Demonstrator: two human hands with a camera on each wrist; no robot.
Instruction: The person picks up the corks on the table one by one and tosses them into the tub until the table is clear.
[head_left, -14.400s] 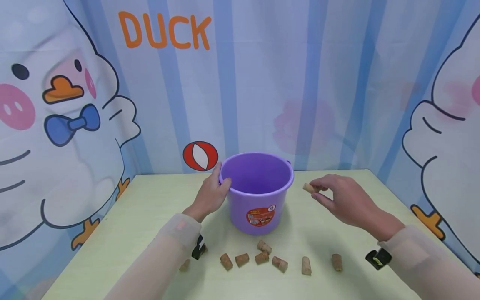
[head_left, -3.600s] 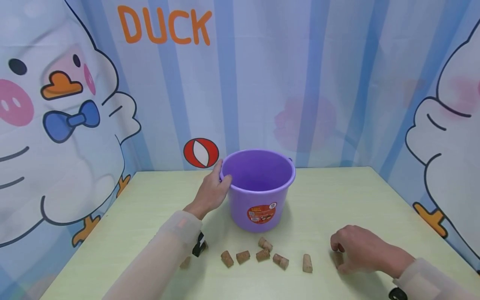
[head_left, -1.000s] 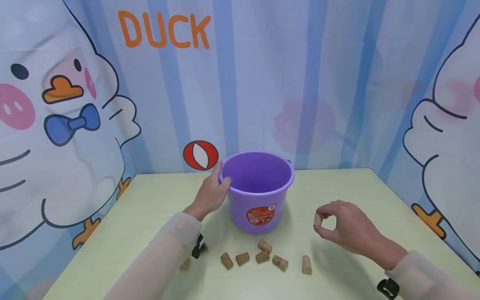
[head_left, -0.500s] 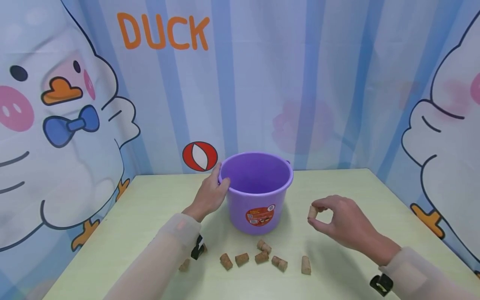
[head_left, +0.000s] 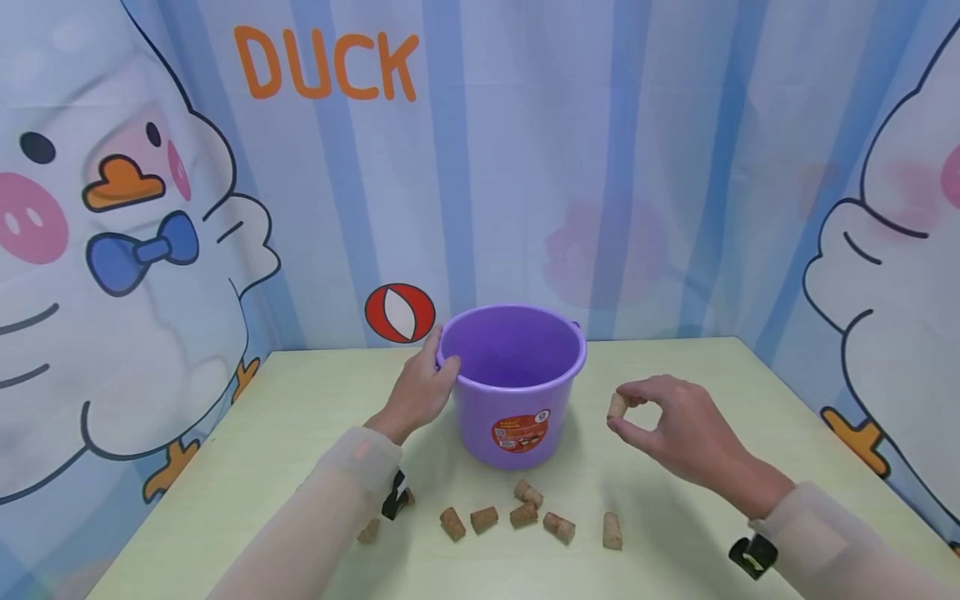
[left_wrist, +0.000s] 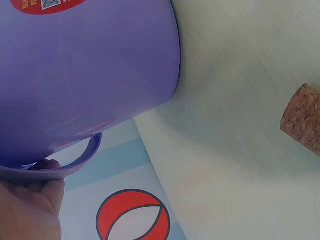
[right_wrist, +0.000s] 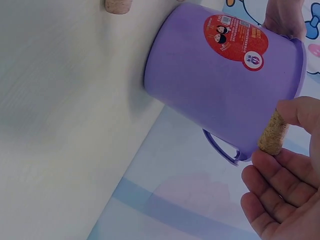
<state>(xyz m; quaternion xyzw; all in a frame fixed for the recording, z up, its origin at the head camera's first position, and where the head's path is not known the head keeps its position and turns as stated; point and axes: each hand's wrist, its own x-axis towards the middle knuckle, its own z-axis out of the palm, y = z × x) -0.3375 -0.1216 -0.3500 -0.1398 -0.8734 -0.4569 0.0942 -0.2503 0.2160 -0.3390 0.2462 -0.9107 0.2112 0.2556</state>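
A purple bucket [head_left: 517, 417] with a red label stands upright near the back of the table. My left hand [head_left: 416, 387] grips its left rim, thumb over the edge; in the left wrist view the fingers curl at the bucket's handle [left_wrist: 82, 162]. My right hand [head_left: 686, 425] is raised to the right of the bucket and pinches a cork [right_wrist: 273, 134] lengthwise between thumb and fingertips. Several other corks lie in front of the bucket, among them a pale cork [head_left: 612, 531] at the right and a brown cork [head_left: 452, 523] nearer the left. The bucket's bottom inside is hidden.
The pale yellow table [head_left: 315, 400] meets a blue striped curtain [head_left: 517, 167] with duck prints at the back and sides. Two corks lie partly behind the left sleeve [head_left: 322, 508]. A black wrist camera [head_left: 753, 556] sits on the right wrist.
Earlier my right hand held a cork beside the bucket, then reached to the cork at far right. It has lifted that cork and moved left toward the bucket. My left hand stays on the rim.
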